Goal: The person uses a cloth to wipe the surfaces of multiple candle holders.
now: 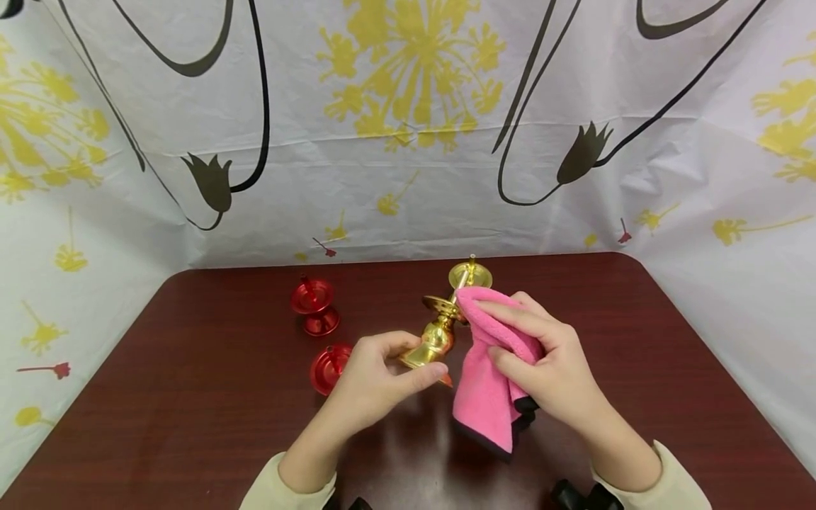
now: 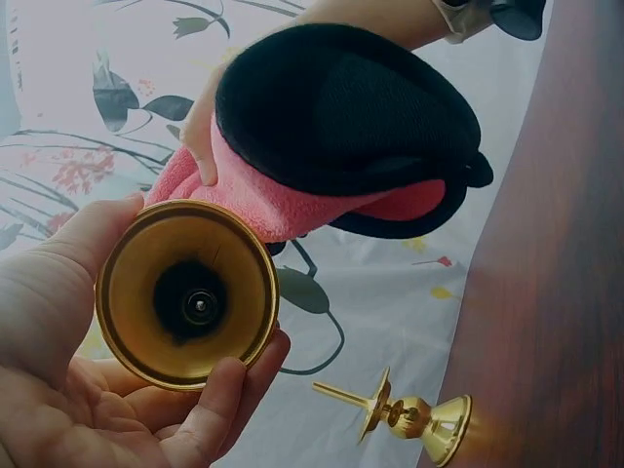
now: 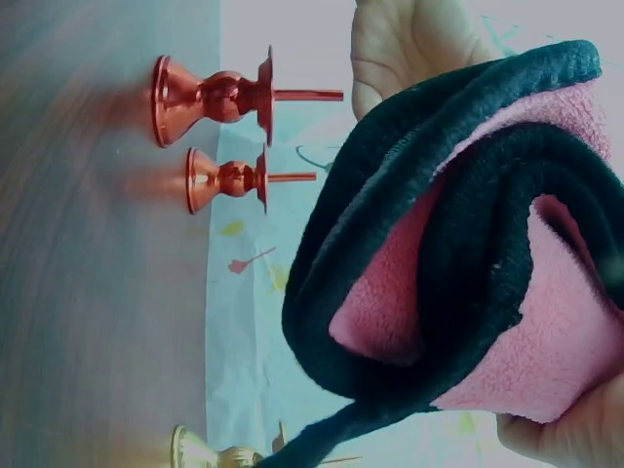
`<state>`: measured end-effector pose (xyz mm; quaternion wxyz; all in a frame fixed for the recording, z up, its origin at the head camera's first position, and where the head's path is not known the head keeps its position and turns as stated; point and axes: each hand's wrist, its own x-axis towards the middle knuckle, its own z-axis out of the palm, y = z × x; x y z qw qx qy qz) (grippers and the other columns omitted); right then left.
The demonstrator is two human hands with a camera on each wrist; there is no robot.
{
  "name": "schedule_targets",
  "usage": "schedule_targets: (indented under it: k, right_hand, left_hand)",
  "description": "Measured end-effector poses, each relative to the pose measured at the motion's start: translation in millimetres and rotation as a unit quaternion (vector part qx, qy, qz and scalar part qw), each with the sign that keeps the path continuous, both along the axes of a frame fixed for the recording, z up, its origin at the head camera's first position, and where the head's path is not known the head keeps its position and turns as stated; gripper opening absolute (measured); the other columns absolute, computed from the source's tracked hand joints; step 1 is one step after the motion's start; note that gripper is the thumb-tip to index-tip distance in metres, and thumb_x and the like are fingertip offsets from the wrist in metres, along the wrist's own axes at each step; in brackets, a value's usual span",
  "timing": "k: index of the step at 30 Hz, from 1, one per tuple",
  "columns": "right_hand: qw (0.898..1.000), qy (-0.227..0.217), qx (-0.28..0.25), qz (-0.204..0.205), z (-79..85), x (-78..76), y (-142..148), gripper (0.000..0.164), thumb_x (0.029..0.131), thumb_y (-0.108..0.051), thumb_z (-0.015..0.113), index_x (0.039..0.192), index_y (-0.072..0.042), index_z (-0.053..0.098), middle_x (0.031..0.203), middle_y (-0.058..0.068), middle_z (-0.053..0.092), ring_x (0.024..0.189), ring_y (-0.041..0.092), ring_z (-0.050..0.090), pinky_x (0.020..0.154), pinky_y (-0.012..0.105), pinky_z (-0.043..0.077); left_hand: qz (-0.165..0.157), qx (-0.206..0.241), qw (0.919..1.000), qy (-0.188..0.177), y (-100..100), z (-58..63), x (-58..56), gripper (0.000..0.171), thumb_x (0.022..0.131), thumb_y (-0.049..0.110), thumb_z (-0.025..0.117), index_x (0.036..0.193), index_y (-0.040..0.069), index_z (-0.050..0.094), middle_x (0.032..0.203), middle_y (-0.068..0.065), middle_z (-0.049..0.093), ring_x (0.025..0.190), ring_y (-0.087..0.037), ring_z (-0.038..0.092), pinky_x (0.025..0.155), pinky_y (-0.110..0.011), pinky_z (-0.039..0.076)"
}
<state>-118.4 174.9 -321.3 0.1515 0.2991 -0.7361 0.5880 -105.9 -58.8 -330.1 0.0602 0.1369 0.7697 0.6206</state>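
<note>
A shiny gold candlestick point(image 1: 438, 338) is held tilted above the table by my left hand point(image 1: 372, 386), thumb and fingers around its flared base. Its hollow underside point(image 2: 146, 331) faces the left wrist camera. My right hand point(image 1: 557, 361) grips a folded pink cloth point(image 1: 477, 386) with black edging. The cloth's upper fold lies against the candlestick's dish and spike. In the right wrist view the bunched cloth point(image 3: 487, 263) hides the held candlestick. A second gold candlestick point(image 1: 483, 278) stands upright behind, partly overlapped by the held one.
Two red candlesticks stand at the left: one point(image 1: 312, 297) farther back, another point(image 1: 326, 370) nearer and partly behind my left hand. The dark wooden table point(image 1: 191, 397) ends at a white printed sheet point(image 1: 408, 205). Black devices point(image 1: 583, 496) sit at my wrists.
</note>
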Motion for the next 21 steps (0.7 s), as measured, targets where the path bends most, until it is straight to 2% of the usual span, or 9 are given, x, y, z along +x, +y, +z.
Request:
schedule_targets:
  k: [4, 11, 17, 21]
  right_hand:
    - [1.0, 0.004, 0.012, 0.0, -0.6, -1.3, 1.2, 0.049, 0.076, 0.017, 0.068, 0.121, -0.002, 0.07, 0.1, -0.001, 0.06, 0.081, 0.01, 0.057, 0.053, 0.022, 0.049]
    - [0.998, 0.027, -0.012, 0.047, -3.6, -3.6, -0.5, 0.05, 0.073, 0.021, 0.065, 0.119, -0.001, 0.07, 0.1, 0.004, 0.059, 0.082, 0.011, 0.057, 0.053, 0.023, 0.049]
    - [0.998, 0.008, 0.01, 0.062, -4.2, -3.6, -2.1, 0.051, 0.074, 0.021, 0.064, 0.119, -0.003, 0.07, 0.102, 0.005, 0.059, 0.085, 0.012, 0.057, 0.054, 0.024, 0.05]
    - [0.997, -0.023, 0.03, 0.07, -6.1, -2.0, -4.6, 0.053, 0.076, 0.019, 0.065, 0.122, -0.006, 0.07, 0.108, 0.004, 0.059, 0.082, 0.011, 0.058, 0.049, 0.024, 0.05]
  left_hand:
    - [0.004, 0.008, 1.0, 0.001, 0.0, 1.3, 0.1, 0.023, 0.084, 0.018, 0.079, 0.1, 0.002, 0.073, 0.093, -0.012, 0.073, 0.075, -0.01, 0.067, 0.069, -0.024, 0.058]
    - [0.007, 0.015, 0.9999, 0.003, -0.1, 1.9, -0.7, 0.022, 0.084, 0.016, 0.078, 0.1, 0.002, 0.073, 0.092, -0.013, 0.074, 0.074, -0.009, 0.067, 0.069, -0.023, 0.057]
    - [0.012, 0.014, 0.9998, 0.008, -0.2, 0.8, -1.1, 0.021, 0.084, 0.016, 0.078, 0.1, 0.002, 0.074, 0.091, -0.013, 0.075, 0.072, -0.008, 0.067, 0.067, -0.023, 0.055]
    - [0.014, 0.026, 0.9995, 0.006, -0.2, 1.3, -0.9, 0.021, 0.085, 0.015, 0.077, 0.101, 0.001, 0.073, 0.091, -0.014, 0.074, 0.072, -0.007, 0.066, 0.066, -0.022, 0.055]
